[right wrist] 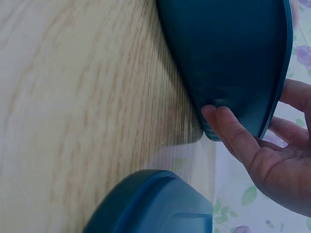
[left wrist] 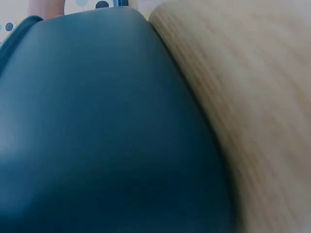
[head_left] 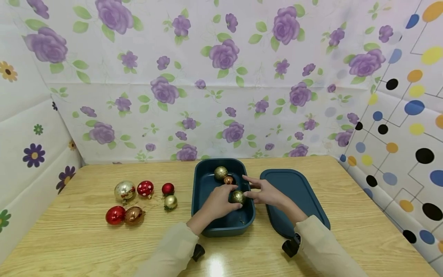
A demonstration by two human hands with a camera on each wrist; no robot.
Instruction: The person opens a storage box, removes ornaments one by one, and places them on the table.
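A dark teal box (head_left: 216,227) holds a gold glitter bauble (head_left: 220,172) and a smaller copper bauble (head_left: 228,180) near its far end. Inside it, my left hand (head_left: 219,201) curves its thumb and fingers round another gold glitter bauble (head_left: 238,197). From the right, my right hand (head_left: 268,192) reaches over the box rim, with fingertips beside that same bauble. The right wrist view shows two fingers of my right hand (right wrist: 272,155) lying nearly straight along the box's outer wall (right wrist: 228,53). In the left wrist view, the box wall (left wrist: 107,111) hides my left hand's grasp.
A teal lid (head_left: 290,192) lies right of the box. On the left are several baubles: a large pale gold one (head_left: 125,191), a red dotted mushroom ornament (head_left: 145,188), red (head_left: 115,215), copper (head_left: 134,215), small red (head_left: 167,189) and small gold (head_left: 170,202). Patterned cloth (head_left: 221,96) stands behind the table.
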